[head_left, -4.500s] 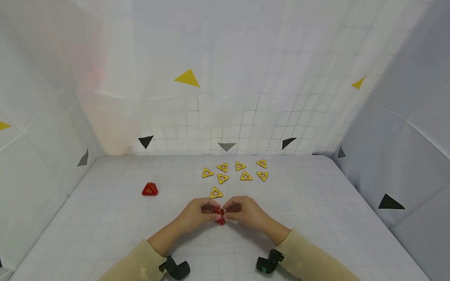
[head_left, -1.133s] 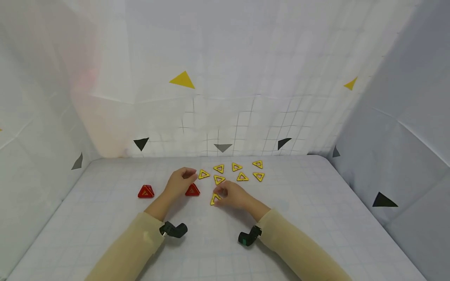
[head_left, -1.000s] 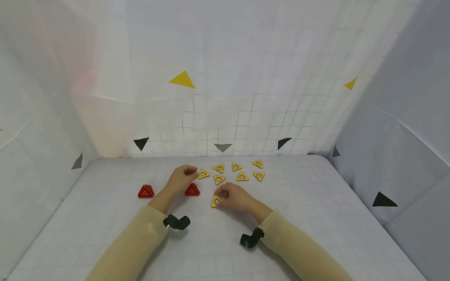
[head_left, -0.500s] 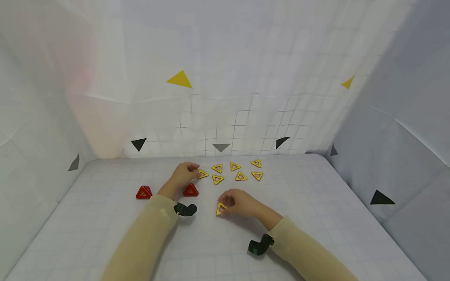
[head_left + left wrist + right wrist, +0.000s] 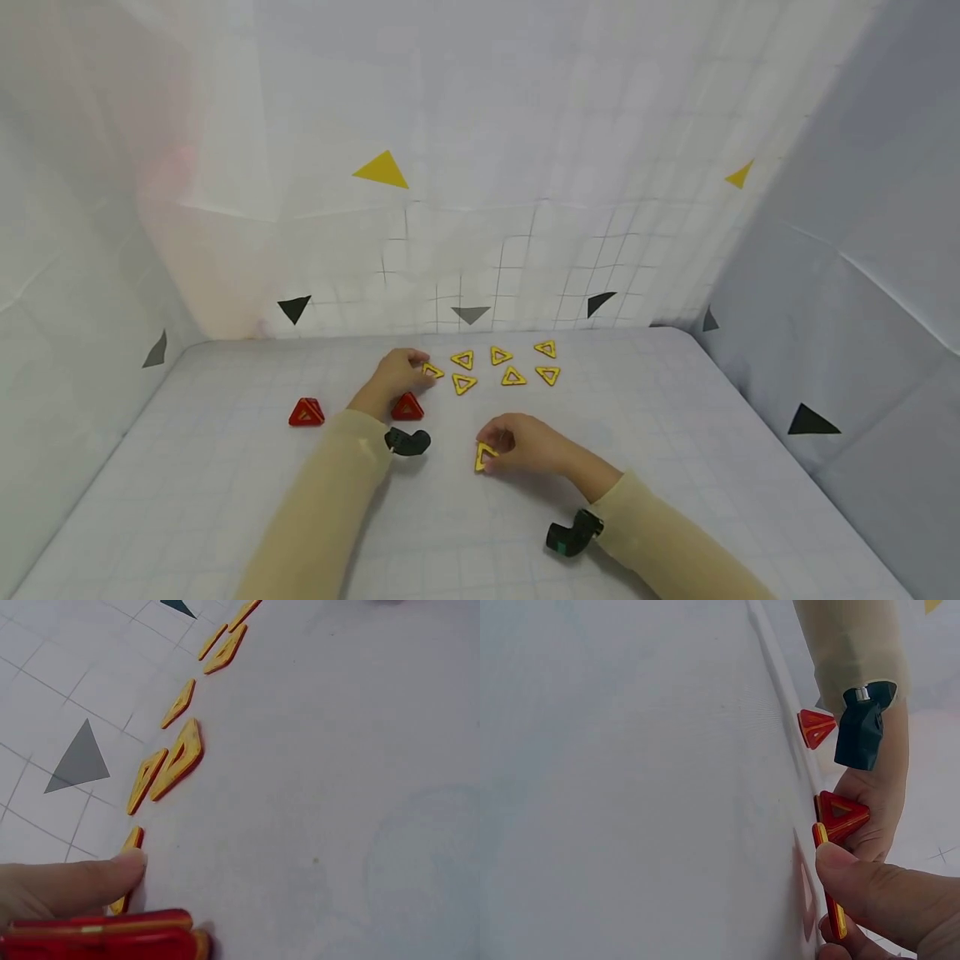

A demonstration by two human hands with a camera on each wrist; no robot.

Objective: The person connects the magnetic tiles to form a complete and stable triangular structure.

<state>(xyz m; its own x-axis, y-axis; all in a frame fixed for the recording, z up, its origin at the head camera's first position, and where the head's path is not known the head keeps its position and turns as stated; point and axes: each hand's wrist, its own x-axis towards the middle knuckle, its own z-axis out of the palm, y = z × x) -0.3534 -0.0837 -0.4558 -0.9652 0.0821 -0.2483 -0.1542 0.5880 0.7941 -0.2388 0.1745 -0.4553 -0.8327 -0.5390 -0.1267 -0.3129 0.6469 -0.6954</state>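
Note:
In the head view my left hand [image 5: 397,373] pinches the leftmost yellow triangular tile [image 5: 432,371], which lies on the table. The left wrist view shows my thumb [image 5: 90,885] across this tile. My right hand [image 5: 528,446] holds another yellow triangular tile [image 5: 481,457] by its right side, near the middle of the table; in the right wrist view its red edge shows beside my thumb [image 5: 866,889]. A red pyramid [image 5: 407,407] made of such tiles stands just in front of my left hand, close to the wrist. My right fingers are partly hidden behind the tile.
Several hollow yellow triangular tiles [image 5: 513,376] lie flat in two loose rows toward the back of the table [image 5: 225,508]. A second red pyramid [image 5: 307,412] stands at the left. Fabric walls [image 5: 480,250] enclose the back and sides.
The red piece between my hands became a pyramid set down at centre left. My right hand took the front yellow tile and drew it nearer and rightward; my left reached the leftmost tile.

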